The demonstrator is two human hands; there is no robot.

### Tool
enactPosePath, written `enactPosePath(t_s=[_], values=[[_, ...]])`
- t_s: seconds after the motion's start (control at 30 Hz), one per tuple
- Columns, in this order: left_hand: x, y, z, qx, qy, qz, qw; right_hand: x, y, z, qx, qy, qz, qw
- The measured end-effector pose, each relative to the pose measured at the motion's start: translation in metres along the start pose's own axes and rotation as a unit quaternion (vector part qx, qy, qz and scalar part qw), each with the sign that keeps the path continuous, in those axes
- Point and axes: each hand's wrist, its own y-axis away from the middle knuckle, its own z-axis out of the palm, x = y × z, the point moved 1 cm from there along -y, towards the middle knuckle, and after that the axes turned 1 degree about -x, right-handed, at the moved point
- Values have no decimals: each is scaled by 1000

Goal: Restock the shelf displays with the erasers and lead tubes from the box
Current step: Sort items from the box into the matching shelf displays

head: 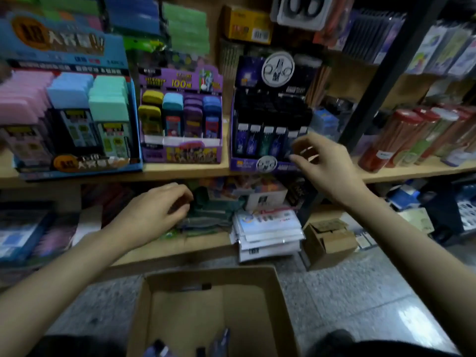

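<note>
right hand (324,163) is up at the front right corner of the lead tube display (268,73), the dark purple one on the wooden shelf (185,170). its fingers are curled in towards the thumb like a pinch, but it's blurry, so i can't tell if there's a tube in there. the front row of lead tubes (268,140) stands upright just left of those fingertips.

left hand (157,210) is lower, in front of the shelf underneath, fingers loosely curled with nothing showing in it.

the purple eraser display (180,150) and the big blue eraser display (77,161) sit further left on the same shelf, both looking pretty full.

the cardboard box (257,305) is open on the floor below the hands, with a few purplish packs (220,341) at the bottom.
</note>
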Motion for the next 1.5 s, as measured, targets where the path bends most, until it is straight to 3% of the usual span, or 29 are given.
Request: enactPosePath(t_s=[0.07,0.17,0.33,0.43,0.53,0.67,0.7,0.77,0.87,0.97,1.03,1.13,1.23,1.33,1.37,1.4,1.5], values=[[-23,15,34,-61,15,-55,997,-8,28,22,-128,15,-35,991],[-57,52,93,-74,84,-180,977,-12,78,73,-315,26,-38,948],[-83,122,177,-72,103,-340,932,2,163,168,-504,48,-11,862],[-86,149,210,-66,102,-423,898,15,208,215,-554,-3,63,830],[-84,168,239,-70,133,-426,892,24,253,254,-544,-75,230,804],[-85,176,251,6,98,-420,902,8,306,298,-503,-205,500,675],[-86,175,252,13,134,-421,897,1,314,308,-480,-202,533,667],[-89,177,256,4,162,-431,887,-18,325,327,-452,-138,540,696],[-90,176,258,10,184,-450,874,-45,326,349,-439,-64,478,758],[-92,177,262,17,189,-448,874,-58,324,366,-447,3,424,788],[-94,178,264,15,187,-453,872,-57,324,370,-439,10,431,788],[-90,178,261,11,154,-459,875,-48,323,368,-373,-69,522,764],[-74,181,252,45,20,-393,918,-45,322,366,-351,-100,552,750],[-46,185,257,41,14,-316,948,-46,321,365,-342,-103,556,750],[-38,186,263,17,53,-357,932,-46,321,365,-336,-105,559,751],[-31,188,273,-7,98,-434,895,-47,321,364,-327,-112,562,752],[-23,198,305,-86,178,-659,726,-50,323,362,-302,-164,558,756]])
